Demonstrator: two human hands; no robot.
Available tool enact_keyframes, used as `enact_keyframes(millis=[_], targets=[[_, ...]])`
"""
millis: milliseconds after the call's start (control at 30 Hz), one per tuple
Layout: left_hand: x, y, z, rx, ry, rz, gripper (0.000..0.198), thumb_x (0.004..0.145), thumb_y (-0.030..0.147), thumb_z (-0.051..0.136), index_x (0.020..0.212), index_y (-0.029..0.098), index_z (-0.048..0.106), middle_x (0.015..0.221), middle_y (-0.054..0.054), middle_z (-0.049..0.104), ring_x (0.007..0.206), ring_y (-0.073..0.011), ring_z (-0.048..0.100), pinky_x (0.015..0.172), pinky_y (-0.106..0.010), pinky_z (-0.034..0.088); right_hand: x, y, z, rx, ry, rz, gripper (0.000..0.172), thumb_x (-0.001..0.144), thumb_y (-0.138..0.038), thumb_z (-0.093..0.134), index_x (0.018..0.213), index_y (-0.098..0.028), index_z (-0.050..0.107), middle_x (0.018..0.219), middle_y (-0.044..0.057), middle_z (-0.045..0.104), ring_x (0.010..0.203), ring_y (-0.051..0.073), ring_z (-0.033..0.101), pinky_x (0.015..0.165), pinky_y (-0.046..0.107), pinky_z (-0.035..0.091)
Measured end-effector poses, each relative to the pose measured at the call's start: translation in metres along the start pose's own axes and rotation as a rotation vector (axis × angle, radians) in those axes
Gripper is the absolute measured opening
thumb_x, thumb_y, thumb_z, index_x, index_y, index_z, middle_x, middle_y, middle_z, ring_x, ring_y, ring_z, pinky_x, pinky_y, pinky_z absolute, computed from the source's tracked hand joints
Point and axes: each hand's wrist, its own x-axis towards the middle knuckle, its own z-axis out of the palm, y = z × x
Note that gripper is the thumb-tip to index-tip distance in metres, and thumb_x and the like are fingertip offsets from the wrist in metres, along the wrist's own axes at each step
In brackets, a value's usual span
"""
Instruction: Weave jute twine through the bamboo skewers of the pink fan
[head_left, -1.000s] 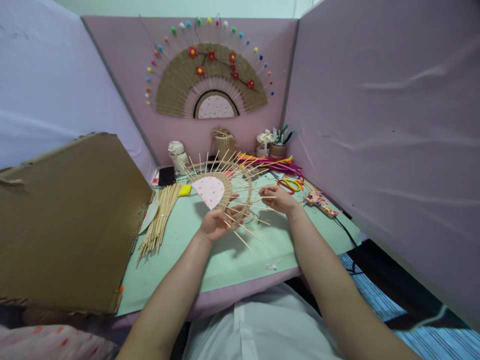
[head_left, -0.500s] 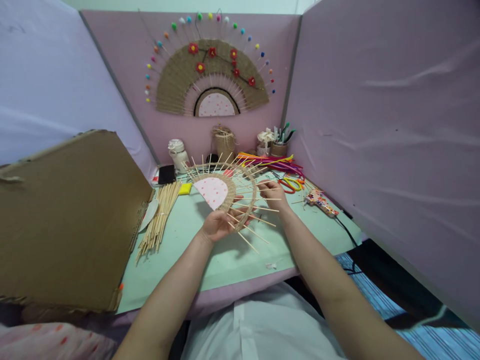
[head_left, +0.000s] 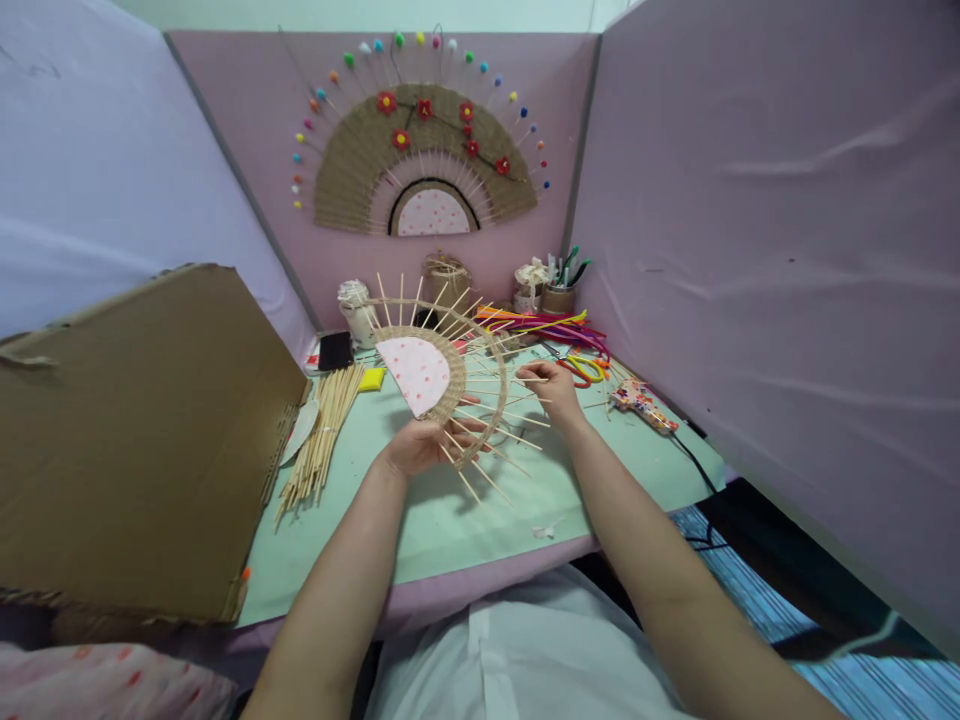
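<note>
A fan frame of thin sticks (head_left: 487, 380), joined by a woven twine band and an outer twine arc, is held up over the table. At its core is a white half-circle with pink dots (head_left: 417, 374). My left hand (head_left: 424, 445) grips the frame from below near the woven band, its fingers partly behind the sticks. At the frame's right edge, my right hand (head_left: 551, 387) has thumb and fingers pinched together beside the stick tips; what they pinch is too small to tell.
A bundle of sticks (head_left: 324, 440) and a large cardboard sheet (head_left: 127, 450) are at left. Behind stand jars (head_left: 358, 312) and colourful pipe cleaners (head_left: 540, 322). Scissors (head_left: 585, 370) and a corded glue gun (head_left: 641, 403) lie right. A finished fan (head_left: 345, 175) hangs on the back wall.
My left hand and the frame have moved a little left, and the frame's upper part has risen and tilted. My right hand stays in nearly the same spot, still pinched.
</note>
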Motion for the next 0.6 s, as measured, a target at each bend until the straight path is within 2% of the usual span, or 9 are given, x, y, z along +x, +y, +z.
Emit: enact_keyframes(millis=[200, 367, 467, 600], targets=[[-0.004, 0.005, -0.008, 0.002, 0.024, 0.034, 0.062, 0.06, 0.004, 0.05, 0.121, 0.017, 0.054, 0.11, -0.014, 0.067, 0.095, -0.0333, 0.066, 0.08, -0.042, 0.05, -0.001, 0.0, -0.007, -0.137, 0.153, -0.167, 0.023, 0.069, -0.041, 0.069, 0.065, -0.02, 0.062, 0.057, -0.002, 0.049, 0.055, 0.012, 0.039, 0.055, 0.027, 0.034], [-0.004, 0.007, -0.011, -0.009, -0.014, -0.027, 0.064, 0.059, 0.003, 0.048, 0.121, 0.015, 0.054, 0.109, -0.013, 0.068, 0.095, -0.0324, 0.066, 0.079, -0.042, 0.051, 0.004, 0.001, -0.016, -0.248, 0.239, -0.256, 0.024, 0.07, -0.042, 0.067, 0.067, -0.018, 0.062, 0.064, 0.0, 0.056, 0.06, 0.013, 0.044, 0.06, 0.028, 0.038], [-0.005, 0.008, -0.012, -0.006, -0.025, -0.054, 0.067, 0.057, 0.001, 0.047, 0.122, 0.016, 0.054, 0.109, -0.012, 0.068, 0.094, -0.0322, 0.066, 0.076, -0.04, 0.052, 0.008, 0.001, -0.02, -0.237, 0.208, -0.234, 0.025, 0.07, -0.041, 0.066, 0.068, -0.016, 0.063, 0.063, 0.0, 0.056, 0.059, 0.012, 0.045, 0.058, 0.027, 0.037], [-0.007, 0.009, -0.012, -0.017, -0.041, -0.028, 0.067, 0.056, 0.001, 0.047, 0.121, 0.015, 0.055, 0.107, -0.012, 0.069, 0.092, -0.0329, 0.067, 0.075, -0.041, 0.052, 0.011, 0.005, -0.021, -0.148, 0.091, -0.091, 0.026, 0.069, -0.042, 0.065, 0.067, -0.016, 0.062, 0.055, -0.003, 0.05, 0.052, 0.01, 0.04, 0.051, 0.025, 0.033]])
